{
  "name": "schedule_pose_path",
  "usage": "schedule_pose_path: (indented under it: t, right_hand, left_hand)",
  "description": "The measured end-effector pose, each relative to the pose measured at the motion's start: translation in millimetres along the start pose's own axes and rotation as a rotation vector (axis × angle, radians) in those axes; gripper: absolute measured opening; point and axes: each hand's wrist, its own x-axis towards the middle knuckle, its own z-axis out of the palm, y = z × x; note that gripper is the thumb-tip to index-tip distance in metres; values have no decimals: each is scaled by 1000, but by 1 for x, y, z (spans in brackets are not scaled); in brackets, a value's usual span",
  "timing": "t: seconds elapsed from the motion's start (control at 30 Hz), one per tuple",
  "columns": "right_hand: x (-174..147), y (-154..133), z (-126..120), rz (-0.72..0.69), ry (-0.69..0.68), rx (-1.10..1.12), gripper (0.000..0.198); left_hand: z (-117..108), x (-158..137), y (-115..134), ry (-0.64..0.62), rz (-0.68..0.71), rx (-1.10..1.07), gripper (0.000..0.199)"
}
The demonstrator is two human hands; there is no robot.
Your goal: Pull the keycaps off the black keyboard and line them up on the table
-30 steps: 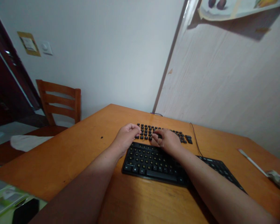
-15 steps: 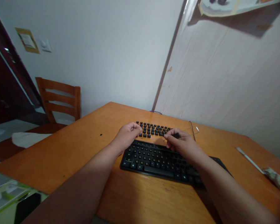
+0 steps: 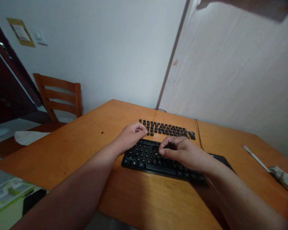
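A black keyboard [image 3: 160, 168] lies on the wooden table, many of its keys stripped to small yellowish round stems, with some keycaps still along the near row. Behind it, loose black keycaps [image 3: 166, 129] stand in rows. My left hand [image 3: 132, 135] hovers by the keyboard's back left corner, thumb and fingertips pinched; what they hold, if anything, is hidden. Over the middle of the keyboard is my right hand [image 3: 179, 150], thumb and forefinger close together near the stems. A dark-handled tool [image 3: 171, 146] sits in its curled fingers; blurred thin wire seems to show behind the knuckles.
A single small black piece [image 3: 102, 132] lies on the table [image 3: 91, 127] to the left. A cable [image 3: 199, 134] runs behind the keyboard. A white-handled brush [image 3: 256, 158] is at the right. A wooden chair [image 3: 60, 95] stands left of the table.
My right hand has moved left and down, from the keycap rows to over the keyboard. My left hand stays pinched in nearly the same place. The view has tilted slightly downward.
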Motion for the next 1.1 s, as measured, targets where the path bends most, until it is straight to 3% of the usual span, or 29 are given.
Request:
schedule_pose_path:
  t: [0.27,0.5,0.9,1.1]
  right_hand:
    - [1,5,9,20,-147,-24,17]
    - [-1,9,16,67,-157,-80,18]
    - [-2,2,28,-98,-122,-272,19]
    - [-2,5,30,-94,-130,-245,21]
  left_hand:
    - [-1,1,-2,-28,20,49,24]
    - [1,0,-3,-10,5,3,23]
    - [1,0,-1,-29,4,12,20]
    - [1,0,0,-26,8,30,19]
